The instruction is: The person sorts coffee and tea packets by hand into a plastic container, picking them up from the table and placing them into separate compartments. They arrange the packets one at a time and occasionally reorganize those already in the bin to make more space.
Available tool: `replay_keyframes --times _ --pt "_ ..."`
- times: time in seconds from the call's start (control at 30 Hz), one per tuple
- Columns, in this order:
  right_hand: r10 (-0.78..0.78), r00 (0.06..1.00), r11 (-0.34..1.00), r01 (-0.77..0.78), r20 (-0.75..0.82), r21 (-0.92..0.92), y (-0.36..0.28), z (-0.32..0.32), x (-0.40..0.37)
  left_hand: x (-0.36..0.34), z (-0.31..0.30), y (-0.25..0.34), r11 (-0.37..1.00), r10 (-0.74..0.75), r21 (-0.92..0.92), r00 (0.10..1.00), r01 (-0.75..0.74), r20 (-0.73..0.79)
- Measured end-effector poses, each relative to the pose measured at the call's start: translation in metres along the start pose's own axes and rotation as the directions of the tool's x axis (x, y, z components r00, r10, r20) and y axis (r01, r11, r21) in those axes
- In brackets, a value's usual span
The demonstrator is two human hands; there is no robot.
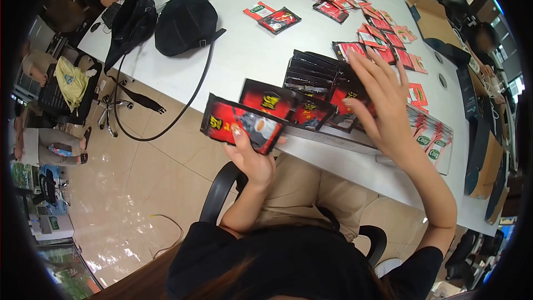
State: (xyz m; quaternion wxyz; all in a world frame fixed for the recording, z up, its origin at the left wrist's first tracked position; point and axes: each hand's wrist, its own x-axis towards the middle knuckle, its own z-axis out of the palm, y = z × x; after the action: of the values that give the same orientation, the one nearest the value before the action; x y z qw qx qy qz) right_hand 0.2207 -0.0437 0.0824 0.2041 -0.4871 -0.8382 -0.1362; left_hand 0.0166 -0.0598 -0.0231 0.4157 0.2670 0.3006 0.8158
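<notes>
My left hand (254, 162) grips a red-and-black coffee sachet (244, 124) by its lower edge, thumb on its printed front, just off the table's near edge. Right behind it shows another red-and-black sachet (268, 99), partly covered by the first. My right hand (387, 112) has its fingers apart over a long, low tray (355, 143). Beneath and beside those fingers, black sachets (312, 72) stand packed in rows, some hidden by the hand. At the tray's right end, pink-and-white Cozy sachets (430, 138) are lined up.
Loose red and pink sachets (383, 36) are scattered over the white table (239, 50), with another pair (279, 20) farther left. A black cap (186, 24) and a black bag (131, 25) lie at the left. Cardboard boxes (438, 22) line the right edge. A person sits across the table.
</notes>
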Motion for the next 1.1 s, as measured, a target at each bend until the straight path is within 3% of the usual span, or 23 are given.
replay_keyframes --times 0.03,0.07,0.17,0.27,0.33,0.43,0.53,0.57,0.6,0.63,0.7,0.73,0.83,0.87,0.93,1.1 --pt "-0.004 1.0 0.999 0.005 -0.018 0.04 -0.002 -0.008 -0.002 -0.006 0.001 0.003 1.0 0.006 0.01 0.998 -0.007 0.058" --pt "0.012 0.99 0.974 0.02 -0.139 0.224 -0.009 -0.015 -0.003 -0.012 0.002 0.006 1.0 0.008 0.019 0.993 -0.01 0.119" --pt "0.054 0.994 0.815 -0.101 0.1 0.571 -0.026 -0.04 -0.013 -0.031 -0.013 -0.004 0.992 0.004 0.118 0.927 -0.052 0.374" --pt "0.157 0.982 0.737 -0.189 0.108 0.649 -0.029 -0.034 -0.029 -0.042 -0.024 -0.008 0.977 -0.079 0.205 0.794 -0.059 0.603" --pt "0.214 0.968 0.699 -0.245 0.131 0.672 -0.026 -0.037 -0.037 -0.036 0.0 0.0 0.995 -0.047 0.097 0.787 -0.017 0.615" --pt "0.398 0.917 0.682 -0.304 0.011 0.665 -0.016 -0.042 -0.046 -0.033 0.008 0.003 0.996 0.005 0.074 0.851 -0.052 0.525" --pt "0.357 0.932 0.862 -0.304 -0.059 0.405 0.001 -0.049 -0.042 -0.019 0.0 -0.006 0.993 0.081 0.051 0.948 -0.102 0.308" --pt "0.336 0.94 0.903 -0.303 -0.062 0.304 0.004 -0.051 -0.039 -0.009 -0.001 -0.008 0.987 0.144 0.039 0.959 -0.158 0.243" --pt "0.288 0.957 0.935 -0.272 -0.039 0.229 0.007 -0.047 -0.039 0.001 -0.003 -0.015 0.981 0.171 0.084 0.983 -0.177 0.069" --pt "0.251 0.968 0.945 -0.24 -0.02 0.221 0.007 -0.041 -0.037 0.009 -0.001 -0.016 0.979 0.169 0.106 0.985 -0.171 0.03" --pt "0.175 0.984 0.963 -0.176 0.021 0.205 0.003 -0.025 -0.033 0.024 0.005 -0.014 0.989 0.087 0.11 0.992 -0.097 0.093" --pt "0.123 0.985 0.978 -0.141 0.123 0.151 0.005 -0.017 -0.033 0.029 0.01 -0.014 0.998 0.039 0.051 0.995 -0.044 0.096" --pt "0.095 0.995 0.995 -0.095 0.036 0.023 -0.005 -0.004 -0.019 0.034 0.015 -0.011 0.997 -0.075 0.025 0.973 0.071 0.218" --pt "0.139 0.985 0.982 -0.151 0.104 0.116 0.0 0.001 -0.016 0.035 0.014 -0.01 0.995 -0.1 0.02 0.956 0.098 0.274" --pt "0.136 0.986 0.987 -0.143 0.095 0.072 0.004 0.006 -0.01 0.036 0.012 -0.008 0.988 -0.147 0.014 0.912 0.154 0.384" --pt "0.143 0.982 0.989 -0.147 0.127 0.024 0.003 0.014 -0.007 0.04 0.005 -0.013 0.984 -0.17 0.031 0.88 0.174 0.444"
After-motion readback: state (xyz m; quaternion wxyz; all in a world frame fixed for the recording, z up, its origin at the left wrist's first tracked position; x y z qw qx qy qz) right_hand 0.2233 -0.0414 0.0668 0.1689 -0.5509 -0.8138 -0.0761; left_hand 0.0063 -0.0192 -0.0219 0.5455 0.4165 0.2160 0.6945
